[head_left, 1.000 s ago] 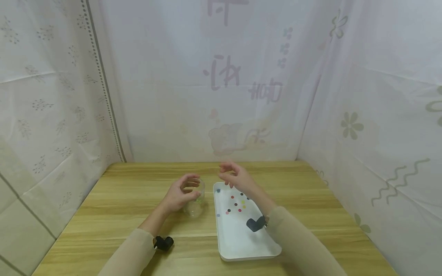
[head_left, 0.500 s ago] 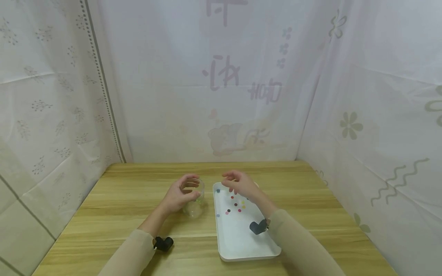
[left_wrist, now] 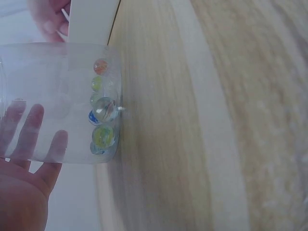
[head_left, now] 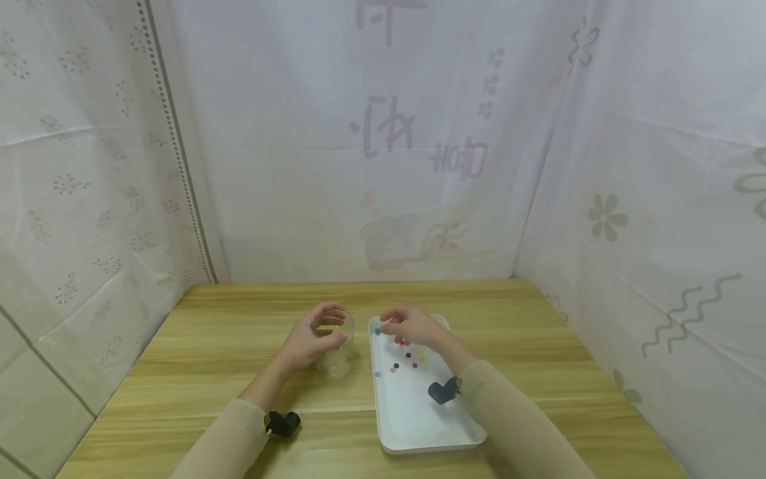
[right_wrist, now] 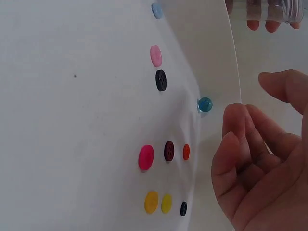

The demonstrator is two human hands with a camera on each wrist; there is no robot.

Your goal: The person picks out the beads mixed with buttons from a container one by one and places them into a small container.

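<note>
My left hand point(head_left: 311, 338) holds a clear plastic jar point(head_left: 336, 361) upright on the table, fingers and thumb round its upper part. Several glass marbles point(left_wrist: 104, 109) lie at the jar's bottom in the left wrist view. My right hand point(head_left: 413, 327) hovers over the far end of a white tray point(head_left: 427, 422); its thumb is apart from the bent fingers and nothing shows between them. Close to those fingertips, a blue marble point(right_wrist: 205, 104) sits by the tray's wall. Buttons lie on the tray floor, among them a pink-red button point(right_wrist: 146, 157) and a yellow-orange button point(right_wrist: 151, 202).
A wooden table point(head_left: 227, 359) carries everything, with the tray just right of the jar. Pale printed curtains point(head_left: 287, 166) hang behind and on both sides. Each wrist wears a small black camera, such as the left camera point(head_left: 284, 423).
My right hand has come down and nearer, from beyond the tray's far edge to over its far left corner by the blue marble. The left hand and the jar have stayed put.
</note>
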